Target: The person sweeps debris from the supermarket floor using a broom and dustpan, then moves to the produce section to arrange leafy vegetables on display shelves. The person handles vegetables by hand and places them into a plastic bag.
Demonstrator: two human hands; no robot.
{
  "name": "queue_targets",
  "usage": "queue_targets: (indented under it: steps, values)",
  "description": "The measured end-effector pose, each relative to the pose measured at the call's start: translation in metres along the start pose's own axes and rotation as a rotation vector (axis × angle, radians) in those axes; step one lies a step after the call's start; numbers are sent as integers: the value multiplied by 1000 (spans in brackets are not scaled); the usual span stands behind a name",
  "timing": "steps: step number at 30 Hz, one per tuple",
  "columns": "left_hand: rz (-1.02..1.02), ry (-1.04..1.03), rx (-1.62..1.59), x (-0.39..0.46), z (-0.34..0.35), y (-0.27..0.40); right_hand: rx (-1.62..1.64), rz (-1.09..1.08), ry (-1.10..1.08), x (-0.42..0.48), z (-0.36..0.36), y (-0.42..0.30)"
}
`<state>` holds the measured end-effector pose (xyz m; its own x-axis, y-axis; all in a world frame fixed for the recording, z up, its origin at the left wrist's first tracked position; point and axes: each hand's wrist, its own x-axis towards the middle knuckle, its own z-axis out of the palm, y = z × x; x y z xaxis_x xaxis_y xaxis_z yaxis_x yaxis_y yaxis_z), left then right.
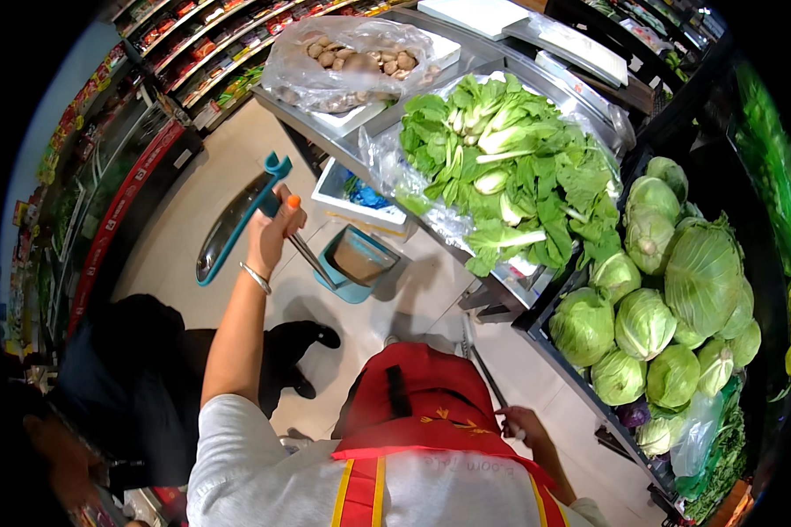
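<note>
My left hand (273,227) is wrapped around the upper end of a long-handled teal dustpan (351,291). Its thin metal rod (311,258) runs down from my fist to the pan on the tiled floor. Beside that hand, a long, dark, teal-edged piece (234,221) with a clip-like end sticks out; whether it belongs to the handle I cannot tell. Low at the right, my right hand (526,425) grips a thin dark pole (489,377). The pole slants toward the floor below the metal stand, and its lower end is unclear.
Leafy greens (521,165) and a plastic bag of mushrooms (352,62) lie on a metal stand (287,118). Cabbages (646,323) fill a dark bin at right. A white foam box (329,191) sits underneath. A person in dark clothes (151,382) is close on my left, by refrigerated shelves (125,197).
</note>
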<state>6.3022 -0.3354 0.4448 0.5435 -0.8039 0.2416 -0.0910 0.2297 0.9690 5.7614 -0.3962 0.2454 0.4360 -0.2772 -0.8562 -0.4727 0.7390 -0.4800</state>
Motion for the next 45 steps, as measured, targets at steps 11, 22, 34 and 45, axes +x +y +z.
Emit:
queue_targets:
  steps: [11, 22, 34, 45]
  values:
    - [-259, -177, -21, -125, 90, -45, 257, -261, -282, -59, 20, -28]
    - [-517, -649, -610, -293, 222, -95, -229, -625, 804, -198, 77, 102]
    - [68, -1460, -354, -463, 432, -5, 422, -1273, 1178, -317, 36, 198]
    - [38, -1780, -504, -646, 601, 18, 517, -1329, 1201, -451, -61, 339]
